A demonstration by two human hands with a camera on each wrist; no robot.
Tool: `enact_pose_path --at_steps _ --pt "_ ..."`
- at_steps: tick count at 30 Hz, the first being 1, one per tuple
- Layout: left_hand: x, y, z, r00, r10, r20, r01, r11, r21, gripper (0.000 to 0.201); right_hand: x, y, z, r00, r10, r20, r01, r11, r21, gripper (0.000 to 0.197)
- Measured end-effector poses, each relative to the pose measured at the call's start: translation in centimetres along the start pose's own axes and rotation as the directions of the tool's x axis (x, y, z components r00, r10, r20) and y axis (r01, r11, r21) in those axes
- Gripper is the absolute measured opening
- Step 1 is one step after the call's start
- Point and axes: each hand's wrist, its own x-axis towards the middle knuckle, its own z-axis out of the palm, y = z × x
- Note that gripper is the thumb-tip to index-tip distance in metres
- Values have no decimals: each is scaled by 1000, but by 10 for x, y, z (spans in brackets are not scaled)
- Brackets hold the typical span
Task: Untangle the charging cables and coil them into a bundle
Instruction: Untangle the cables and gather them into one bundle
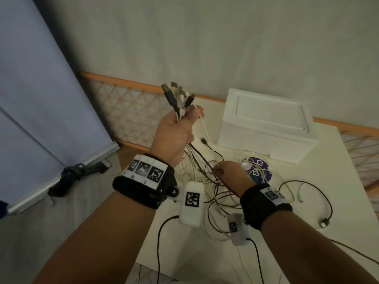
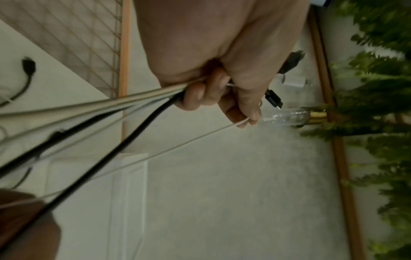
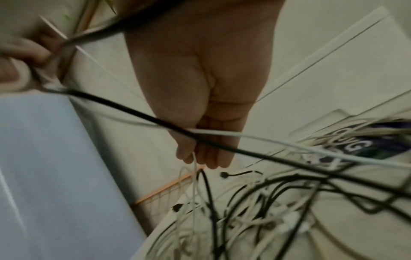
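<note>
Both forearms fill the bottom of our head view, each strapped with a black wristband (image 1: 143, 187) bearing printed markers. We hold our left hand (image 1: 174, 132) raised above the white table (image 1: 287, 253), fingers curled tight round a bunch of black and white charging cables (image 1: 213, 181) whose plugs (image 1: 177, 95) stick up out of the fist. From there the cables hang down into a loose tangle on the table. Lower and to the right, our right hand (image 1: 230, 173) pinches a thin white strand (image 3: 194, 168) between thumb and fingertips. Behind the tangle sit a purple disc (image 1: 259, 171) and a white foam box (image 1: 266, 124).
</note>
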Motion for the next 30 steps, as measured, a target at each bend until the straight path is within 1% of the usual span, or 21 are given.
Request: enact_pose_path --at_steps 1,2,3,4,5,6,7,8,9,10,12,14,15,16,19,22,24,26,28,29,30 --pt "3 3 -1 1000 21 2 -21 1000 -1 16 -1 6 -3 999 38 -20 -38 999 23 22" --pt "6 1 -4 1000 20 -8 -20 1000 22 16 -1 9 -8 996 62 -57 -56 994 90 20" --pt "6 -3 -7 1000 -18 -12 19 998 64 12 -3 9 -15 991 80 -106 -57 976 210 18" --pt "6 -12 -11 997 -77 -8 78 990 117 7 -5 5 -24 983 100 -152 -39 932 360 16" --pt "4 -25 -14 988 -157 8 154 973 172 13 -7 -1 -34 975 116 -188 -9 872 490 14" --pt "-1 -39 -14 971 -239 27 226 945 237 20 -9 -8 -45 970 121 -209 20 822 569 13" --pt "-6 -51 -12 952 -305 36 279 906 317 23 -12 -17 -56 967 103 -233 51 816 576 12" --pt "-11 -62 -9 938 -345 46 300 868 395 22 -13 -23 -64 964 65 -258 84 845 528 10" --pt "-15 -71 -6 930 -364 54 305 845 440 20 -14 -28 -70 960 21 -278 112 883 456 9" --pt "-18 -77 -3 928 -368 62 306 846 436 19 -15 -30 -73 959 -16 -284 126 919 374 9" --pt "-21 -82 1 933 -356 58 324 899 295 24 -19 -29 -75 958 -70 -277 127 973 194 12" --pt "-18 -80 0 932 -358 55 352 931 93 37 -25 -24 -73 956 -105 -274 131 988 77 19" --pt "-16 -79 -1 933 -354 62 354 935 14 41 -29 -22 -72 955 -108 -277 130 990 60 23" --pt "-15 -77 -2 934 -352 68 355 934 -44 41 -33 -20 -71 953 -106 -285 128 990 61 26" --pt "-10 -76 -6 914 -401 62 406 902 -144 24 -45 -10 -66 952 -111 -284 144 985 96 28" --pt "-11 -80 -8 886 -448 121 464 843 -274 24 -53 1 -55 965 -191 -179 203 978 52 25" --pt "-14 -84 -10 880 -449 153 474 830 -294 24 -57 8 -46 965 -220 -143 230 972 57 23" --pt "-18 -90 -12 890 -440 118 456 857 -240 20 -61 10 -44 980 -126 -152 147 979 140 21" --pt "-23 -100 -12 889 -458 20 453 869 -198 18 -63 10 -45 978 -10 -210 59 971 232 21" --pt "-24 -104 -13 878 -476 -48 459 867 -192 18 -63 10 -46 970 33 -242 36 961 274 20" --pt "-25 -109 -13 858 -500 -120 475 860 -189 22 -63 9 -47 961 74 -268 19 945 327 20"
